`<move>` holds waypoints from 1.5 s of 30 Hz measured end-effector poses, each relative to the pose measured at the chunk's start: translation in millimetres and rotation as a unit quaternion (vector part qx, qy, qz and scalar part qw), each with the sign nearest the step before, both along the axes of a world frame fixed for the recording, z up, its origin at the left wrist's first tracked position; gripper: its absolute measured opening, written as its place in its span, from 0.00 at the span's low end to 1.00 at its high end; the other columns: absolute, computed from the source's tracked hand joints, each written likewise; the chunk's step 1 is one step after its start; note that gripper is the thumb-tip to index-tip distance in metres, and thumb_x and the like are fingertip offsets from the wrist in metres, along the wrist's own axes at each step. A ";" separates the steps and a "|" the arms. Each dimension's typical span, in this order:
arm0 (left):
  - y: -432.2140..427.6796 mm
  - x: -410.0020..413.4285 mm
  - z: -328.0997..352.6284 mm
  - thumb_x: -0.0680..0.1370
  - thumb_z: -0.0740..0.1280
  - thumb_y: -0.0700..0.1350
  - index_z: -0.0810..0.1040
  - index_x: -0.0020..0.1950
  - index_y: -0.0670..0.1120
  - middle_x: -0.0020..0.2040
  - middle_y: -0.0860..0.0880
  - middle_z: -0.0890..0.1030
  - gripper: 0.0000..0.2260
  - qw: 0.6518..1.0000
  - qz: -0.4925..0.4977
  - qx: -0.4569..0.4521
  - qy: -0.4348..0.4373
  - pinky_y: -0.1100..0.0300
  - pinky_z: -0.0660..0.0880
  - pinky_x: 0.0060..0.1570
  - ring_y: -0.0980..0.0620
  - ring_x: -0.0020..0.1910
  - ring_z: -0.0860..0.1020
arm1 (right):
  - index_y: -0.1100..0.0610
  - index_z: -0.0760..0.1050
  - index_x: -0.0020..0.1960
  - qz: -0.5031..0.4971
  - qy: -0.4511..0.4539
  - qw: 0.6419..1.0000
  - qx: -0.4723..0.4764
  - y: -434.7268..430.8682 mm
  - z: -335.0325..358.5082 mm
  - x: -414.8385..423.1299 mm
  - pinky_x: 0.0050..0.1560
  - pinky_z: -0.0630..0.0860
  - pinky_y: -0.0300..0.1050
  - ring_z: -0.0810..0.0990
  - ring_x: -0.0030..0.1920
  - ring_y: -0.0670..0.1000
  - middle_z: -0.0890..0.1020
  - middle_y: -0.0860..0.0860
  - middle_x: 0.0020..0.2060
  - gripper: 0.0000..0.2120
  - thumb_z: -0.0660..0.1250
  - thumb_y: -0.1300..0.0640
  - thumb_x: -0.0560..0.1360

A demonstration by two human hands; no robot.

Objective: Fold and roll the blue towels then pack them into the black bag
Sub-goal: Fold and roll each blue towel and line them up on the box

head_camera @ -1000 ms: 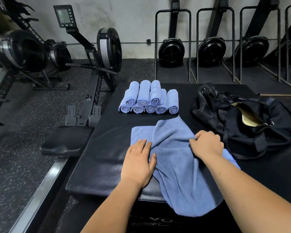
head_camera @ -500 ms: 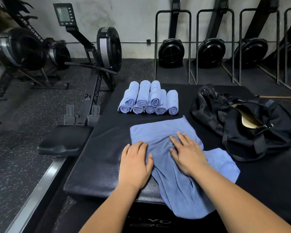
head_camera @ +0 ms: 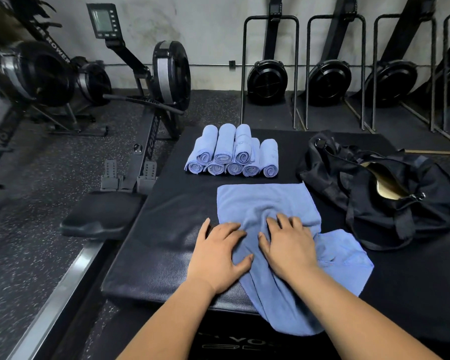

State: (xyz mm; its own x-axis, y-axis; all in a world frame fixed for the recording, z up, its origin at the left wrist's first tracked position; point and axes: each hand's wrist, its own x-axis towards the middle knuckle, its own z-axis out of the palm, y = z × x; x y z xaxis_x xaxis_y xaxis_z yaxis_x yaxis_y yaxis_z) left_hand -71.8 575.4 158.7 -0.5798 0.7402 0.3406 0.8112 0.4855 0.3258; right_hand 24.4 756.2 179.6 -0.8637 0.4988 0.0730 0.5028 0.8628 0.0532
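At the near edge of the desk [head_camera: 164,229], your left hand [head_camera: 218,258] and right hand [head_camera: 290,249] lay flat, fingers straight, pressing the crumpled blue towel [head_camera: 265,201]; mid-fold, it probably needed squaring before rolling. Beyond sat the rolled towels [head_camera: 231,154] and the open black bag [head_camera: 400,222].

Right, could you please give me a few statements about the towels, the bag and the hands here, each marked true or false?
1. The left hand and the right hand both lie with straight fingers on the flat blue towel. True.
2. The rolled towels are already inside the black bag. False: they sit stacked in two layers on the black pad, behind the flat towel.
3. The black bag is zipped shut. False: it is open, and a tan lining shows through the gap.
4. Part of the flat blue towel hangs over the near edge of the black pad. True.
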 end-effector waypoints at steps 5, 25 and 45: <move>-0.9 -7.2 -1.0 0.78 0.61 0.59 0.75 0.75 0.55 0.78 0.56 0.70 0.26 0.998 0.054 -0.025 -0.033 0.46 0.42 0.83 0.55 0.81 0.61 | 0.49 0.69 0.78 0.033 0.006 0.998 -0.062 19.6 3.5 -1.0 0.71 0.69 0.54 0.67 0.76 0.58 0.70 0.53 0.78 0.31 0.51 0.34 0.82; -20.1 60.9 -1.8 0.78 0.70 0.63 0.83 0.57 0.56 0.58 0.59 0.79 0.14 0.990 -0.124 0.055 0.048 0.49 0.65 0.74 0.55 0.59 0.77 | 0.50 0.77 0.72 0.032 0.144 0.984 -0.097 2.0 -27.8 81.8 0.76 0.67 0.56 0.68 0.77 0.57 0.72 0.51 0.77 0.21 0.64 0.43 0.82; -37.3 75.7 22.9 0.81 0.65 0.62 0.79 0.60 0.53 0.56 0.53 0.78 0.16 0.974 -0.198 -0.040 0.103 0.50 0.71 0.60 0.48 0.56 0.76 | 0.44 0.82 0.58 0.200 0.163 0.962 -0.094 17.3 -1.0 115.1 0.54 0.76 0.50 0.75 0.53 0.48 0.80 0.40 0.52 0.16 0.61 0.37 0.80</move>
